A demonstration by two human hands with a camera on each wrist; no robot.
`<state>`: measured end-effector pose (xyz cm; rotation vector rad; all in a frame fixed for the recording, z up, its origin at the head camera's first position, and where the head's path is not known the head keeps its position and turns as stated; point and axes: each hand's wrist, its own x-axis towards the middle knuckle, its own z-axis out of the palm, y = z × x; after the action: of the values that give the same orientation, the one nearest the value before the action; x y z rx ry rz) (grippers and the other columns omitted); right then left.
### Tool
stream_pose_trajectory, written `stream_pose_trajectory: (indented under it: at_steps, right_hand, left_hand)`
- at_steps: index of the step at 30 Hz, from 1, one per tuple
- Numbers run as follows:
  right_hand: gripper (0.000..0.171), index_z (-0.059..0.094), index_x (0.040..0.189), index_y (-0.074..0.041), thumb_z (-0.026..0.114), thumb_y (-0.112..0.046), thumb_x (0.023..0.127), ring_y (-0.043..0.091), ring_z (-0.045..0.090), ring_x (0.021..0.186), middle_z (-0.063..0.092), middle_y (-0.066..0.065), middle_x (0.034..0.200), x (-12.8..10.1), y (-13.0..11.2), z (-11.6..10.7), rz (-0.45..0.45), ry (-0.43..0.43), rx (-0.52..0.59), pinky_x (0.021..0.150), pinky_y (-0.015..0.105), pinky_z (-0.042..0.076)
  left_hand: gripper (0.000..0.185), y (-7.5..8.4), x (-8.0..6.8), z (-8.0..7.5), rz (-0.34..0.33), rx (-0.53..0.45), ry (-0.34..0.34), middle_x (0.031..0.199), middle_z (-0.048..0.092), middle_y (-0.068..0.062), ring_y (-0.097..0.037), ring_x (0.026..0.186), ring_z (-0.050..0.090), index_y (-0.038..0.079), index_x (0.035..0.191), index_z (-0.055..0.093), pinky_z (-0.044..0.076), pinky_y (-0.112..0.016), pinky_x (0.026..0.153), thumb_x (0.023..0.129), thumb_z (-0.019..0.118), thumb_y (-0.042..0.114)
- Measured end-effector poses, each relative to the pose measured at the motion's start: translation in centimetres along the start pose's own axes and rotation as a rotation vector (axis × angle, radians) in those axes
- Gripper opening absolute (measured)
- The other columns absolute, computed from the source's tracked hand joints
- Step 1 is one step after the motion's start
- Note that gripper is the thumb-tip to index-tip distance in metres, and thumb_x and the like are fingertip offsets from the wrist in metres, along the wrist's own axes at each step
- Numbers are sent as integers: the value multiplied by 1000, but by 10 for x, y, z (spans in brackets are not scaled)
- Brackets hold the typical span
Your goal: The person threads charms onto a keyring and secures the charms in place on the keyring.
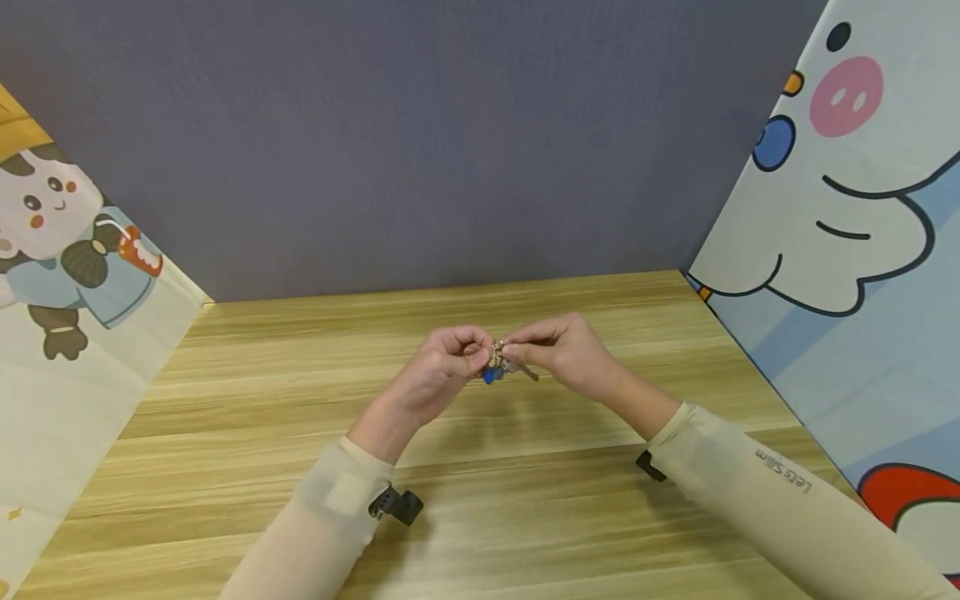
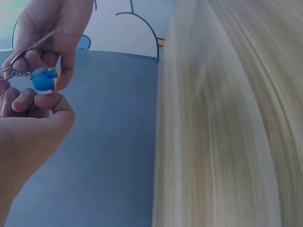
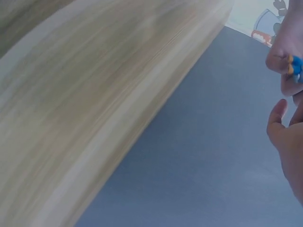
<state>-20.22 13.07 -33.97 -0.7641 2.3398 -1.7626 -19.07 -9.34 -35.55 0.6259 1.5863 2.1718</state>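
Above the middle of the table, both hands meet at a small metal key ring (image 2: pixel 6 72) with a short chain. From it hang a blue charm (image 2: pixel 43 81) with orange parts and a slim metal key (image 1: pixel 529 372). My left hand (image 1: pixel 438 367) pinches the ring's left side between thumb and fingers. On the other side, my right hand (image 1: pixel 566 354) pinches it by thumb and forefinger, the key sticking out below those fingers. Fingertips partly hide the ring. In the right wrist view the blue charm (image 3: pixel 297 66) shows at the right edge.
The wood-grain table (image 1: pixel 480 517) lies under both forearms. A dark grey-blue panel (image 1: pixel 450 150) rises behind it, and cartoon-printed walls stand at left (image 1: pixel 97 333) and right (image 1: pixel 847 367). A black wrist camera (image 1: pixel 397 504) is strapped by the left sleeve.
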Motion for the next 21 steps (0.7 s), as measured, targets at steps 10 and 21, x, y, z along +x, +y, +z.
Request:
stream_pose_trajectory:
  at_steps: [10, 21]
  right_hand:
    - [15, 80, 107, 8, 76, -1, 95, 15, 80, 87, 82, 19, 102, 0, 0, 3, 0, 22, 61, 79, 31, 65]
    - [10, 85, 102, -8, 78, -13, 97, 13, 72, 80, 84, 8, 101, -5, 0, -7, -68, -36, -259, 68, 27, 56]
  left_hand:
    - [38, -4, 0, 1, 12, -30, -11, 85, 66, 8, -8, 82, 58, 19, 89, 71, 49, -24, 82, 103, 47, -7]
    - [18, 2, -3, -10, -69, 257, -33, 83, 49, 4, -13, 82, 45, 14, 95, 69, 39, -32, 82, 100, 62, -1]
